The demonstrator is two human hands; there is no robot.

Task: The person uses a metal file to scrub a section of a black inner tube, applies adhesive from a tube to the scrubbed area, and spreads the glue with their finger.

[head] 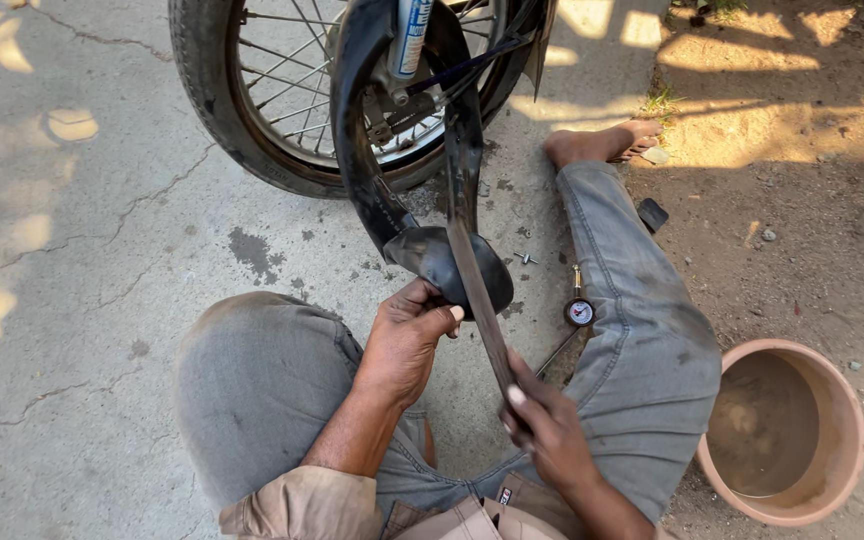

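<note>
The person sits on the cracked concrete floor with a black rubber inner tube stretched between both hands. It hangs down from the motorcycle wheel above the knees. The left hand is closed around the folded, bulging bend of the tube, thumb on top. The right hand pinches the flat, deflated strip lower down, fingers curled tight about it.

The tube looks light, limp and soft; it sags and folds wherever it is not supported, so it seems best held at two spots with some tension between them. The rubber appears dusty rather than slick, and thin enough to be nicked by sharp edges.

A small pressure gauge lies on the floor beside the right leg, and a clay-coloured basin holding murky water stands to the right on the dirt.
</note>
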